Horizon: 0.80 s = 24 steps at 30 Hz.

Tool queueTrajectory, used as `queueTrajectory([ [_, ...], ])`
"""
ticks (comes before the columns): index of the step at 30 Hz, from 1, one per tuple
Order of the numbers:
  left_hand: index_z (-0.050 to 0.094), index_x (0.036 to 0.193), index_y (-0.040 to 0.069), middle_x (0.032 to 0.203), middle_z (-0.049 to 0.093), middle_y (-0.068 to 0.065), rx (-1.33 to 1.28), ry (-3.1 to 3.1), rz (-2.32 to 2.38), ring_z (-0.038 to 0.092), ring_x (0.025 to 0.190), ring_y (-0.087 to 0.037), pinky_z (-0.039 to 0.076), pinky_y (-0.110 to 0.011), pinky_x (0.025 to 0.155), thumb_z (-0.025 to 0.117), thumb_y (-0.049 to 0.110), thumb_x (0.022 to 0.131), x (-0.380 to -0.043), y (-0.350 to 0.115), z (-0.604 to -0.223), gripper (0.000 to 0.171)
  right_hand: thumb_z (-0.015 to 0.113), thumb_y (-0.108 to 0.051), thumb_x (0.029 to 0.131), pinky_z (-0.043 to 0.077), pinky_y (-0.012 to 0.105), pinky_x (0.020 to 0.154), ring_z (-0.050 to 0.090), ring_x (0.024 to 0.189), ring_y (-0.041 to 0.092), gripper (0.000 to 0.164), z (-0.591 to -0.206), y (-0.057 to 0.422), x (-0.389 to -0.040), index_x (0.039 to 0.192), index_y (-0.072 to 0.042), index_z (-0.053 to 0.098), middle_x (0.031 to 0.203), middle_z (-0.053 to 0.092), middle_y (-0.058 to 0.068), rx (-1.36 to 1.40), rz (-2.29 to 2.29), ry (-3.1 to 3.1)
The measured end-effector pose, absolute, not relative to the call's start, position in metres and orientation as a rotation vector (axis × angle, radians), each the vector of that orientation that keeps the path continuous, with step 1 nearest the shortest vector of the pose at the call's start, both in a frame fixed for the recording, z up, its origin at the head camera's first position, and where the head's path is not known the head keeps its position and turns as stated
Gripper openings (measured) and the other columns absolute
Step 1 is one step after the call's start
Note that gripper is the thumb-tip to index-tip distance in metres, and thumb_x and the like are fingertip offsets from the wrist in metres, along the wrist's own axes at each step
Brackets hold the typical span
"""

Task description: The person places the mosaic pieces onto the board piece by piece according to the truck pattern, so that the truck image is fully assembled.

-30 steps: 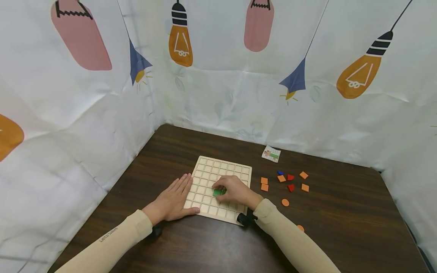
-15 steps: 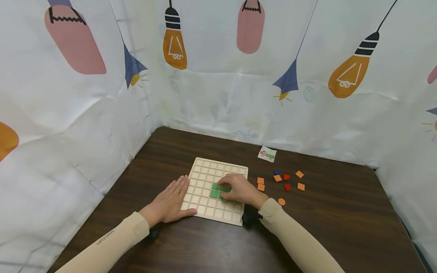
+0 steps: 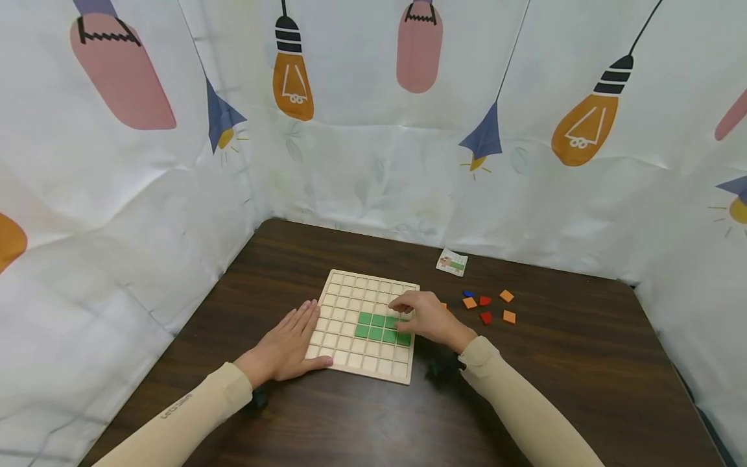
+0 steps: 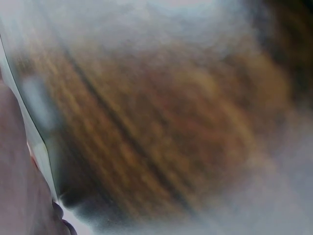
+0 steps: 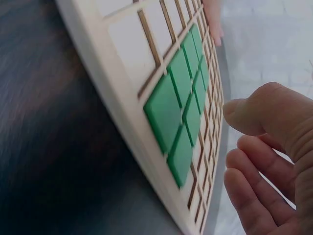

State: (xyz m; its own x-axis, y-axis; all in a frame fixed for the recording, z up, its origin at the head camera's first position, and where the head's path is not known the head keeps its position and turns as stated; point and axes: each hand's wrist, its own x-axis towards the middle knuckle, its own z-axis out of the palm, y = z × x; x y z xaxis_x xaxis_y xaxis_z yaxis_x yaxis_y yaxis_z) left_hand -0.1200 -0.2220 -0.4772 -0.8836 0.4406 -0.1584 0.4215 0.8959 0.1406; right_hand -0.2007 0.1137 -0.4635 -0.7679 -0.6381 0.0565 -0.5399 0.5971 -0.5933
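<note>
We find the right hand [image 3: 428, 316], half-curled and empty, withdrawn toward three o'clock, exposing green tiles [image 3: 376, 333] apparently seated at three o'clock on the board [image 3: 338, 327]; the left hand [image 3: 292, 347] lies flat at nine.

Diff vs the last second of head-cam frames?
The right hand moved rightward over the board to its right edge, uncovering more of the green tiles. No pick-up or release can be made out; its thumb and fingers are now apart, with nothing visible between them.

Unchanged: left hand flat at the board's left edge; red pieces; picture card.
</note>
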Motion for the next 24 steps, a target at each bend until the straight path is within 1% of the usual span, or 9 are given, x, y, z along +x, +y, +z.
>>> queueTrajectory([
  [10,0.021,0.162,-0.007,0.172,0.017,-0.026,0.665,2.878,0.157,0.019,0.161,-0.042,0.026,-0.058,0.129,0.046,0.076,0.096,-0.121,-0.222,-0.477,0.109,0.080,-0.016,0.090,0.063,0.039,0.087,0.073,0.103,0.024,0.037,-0.462,0.142,-0.205,0.126,-0.008,0.073,0.119,0.076,0.007,-0.918,-0.873,2.732],
  [14,0.020,0.162,-0.006,0.172,0.017,-0.026,0.661,2.874,0.148,0.018,0.162,-0.041,0.025,-0.057,0.130,0.045,0.077,0.096,-0.121,-0.222,-0.478,0.109,0.080,-0.014,0.090,0.062,0.041,0.089,0.072,0.104,0.024,0.036,-0.464,0.154,-0.205,0.124,-0.008,0.073,0.117,0.076,0.007,-0.871,-0.872,2.755],
  [17,0.020,0.162,-0.006,0.172,0.017,-0.026,0.666,2.877,0.147,0.018,0.162,-0.042,0.025,-0.057,0.129,0.045,0.077,0.096,-0.122,-0.222,-0.479,0.109,0.081,-0.014,0.090,0.062,0.042,0.091,0.071,0.106,0.024,0.036,-0.466,0.163,-0.205,0.124,-0.009,0.073,0.119,0.075,0.006,-0.817,-0.890,2.750],
  [20,0.020,0.163,-0.006,0.173,0.016,-0.025,0.657,2.876,0.131,0.017,0.162,-0.041,0.025,-0.057,0.130,0.046,0.077,0.096,-0.123,-0.222,-0.481,0.109,0.081,-0.016,0.090,0.061,0.042,0.091,0.071,0.106,0.023,0.036,-0.469,0.171,-0.207,0.125,-0.012,0.073,0.121,0.075,0.004,-0.795,-0.883,2.761],
  [24,0.019,0.163,-0.004,0.173,0.015,-0.024,0.644,2.870,0.128,0.016,0.163,-0.039,0.024,-0.055,0.131,0.045,0.078,0.095,-0.123,-0.222,-0.483,0.110,0.081,-0.015,0.089,0.061,0.039,0.086,0.071,0.101,0.021,0.035,-0.473,0.181,-0.209,0.123,-0.012,0.074,0.118,0.076,0.004,-0.811,-0.849,2.796],
])
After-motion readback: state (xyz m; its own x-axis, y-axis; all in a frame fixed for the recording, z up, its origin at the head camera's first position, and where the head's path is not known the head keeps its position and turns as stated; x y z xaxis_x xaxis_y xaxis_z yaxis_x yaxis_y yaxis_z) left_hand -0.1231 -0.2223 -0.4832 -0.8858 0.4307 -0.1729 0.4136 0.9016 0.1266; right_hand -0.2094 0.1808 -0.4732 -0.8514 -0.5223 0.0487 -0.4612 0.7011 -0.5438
